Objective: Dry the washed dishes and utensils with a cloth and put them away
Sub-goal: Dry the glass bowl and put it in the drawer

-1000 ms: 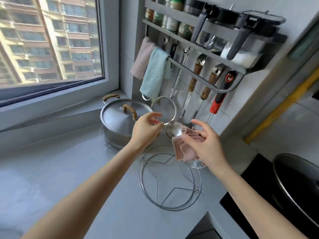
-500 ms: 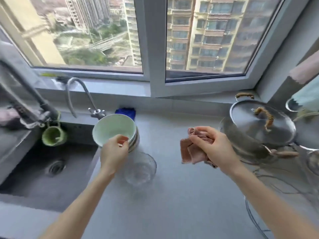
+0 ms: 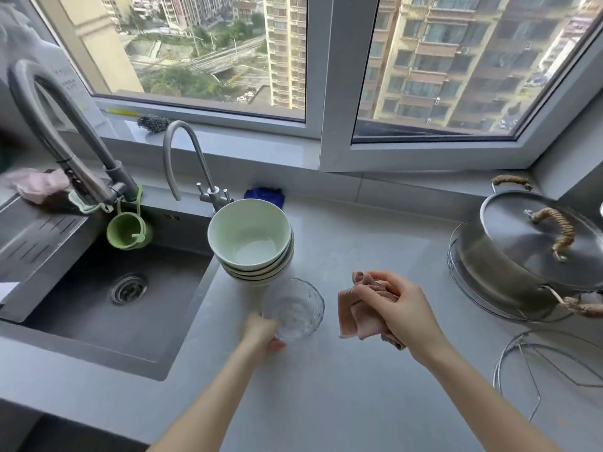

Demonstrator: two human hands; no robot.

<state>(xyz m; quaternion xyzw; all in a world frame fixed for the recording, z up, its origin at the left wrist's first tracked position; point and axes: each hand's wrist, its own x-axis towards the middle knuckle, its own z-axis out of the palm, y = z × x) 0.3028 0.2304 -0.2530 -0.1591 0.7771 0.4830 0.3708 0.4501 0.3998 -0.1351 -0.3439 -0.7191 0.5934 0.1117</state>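
Grey stone-look sink (image 3: 107,305) fills the left of the frame, with a tall pull-down faucet (image 3: 49,125) arching over it and a small green cup (image 3: 129,230) hanging at the faucet's base. A crumpled pale pink rag (image 3: 36,187) lies at the far left edge behind the basin. A slimmer curved tap (image 3: 186,158) stands just right of the sink's back corner, and a blue cloth (image 3: 264,195) is bunched against the wall beside it.

Near the centre, a stack of pale green bowls (image 3: 249,236) sits on the countertop (image 3: 326,402), right at the sink's edge. Just in front of the stack is a clear glass bowl (image 3: 293,309), upright. The left hand (image 3: 261,331) grips its near left side, fingers curled round the wall and thumb at the rim. Whether the bowl rests on the counter or is lifted off it, I cannot tell.

Right of the glass bowl and apart from it, the right hand (image 3: 401,308) hovers above the counter, fingers closed around a folded pink cloth (image 3: 355,308), which hangs down from the palm.

Farther right, a lidded steel pot (image 3: 528,256) with rope-wrapped handles sits on a wire ring by the window corner. A round wire trivet (image 3: 554,363) lies flat on the counter at the lower right edge.
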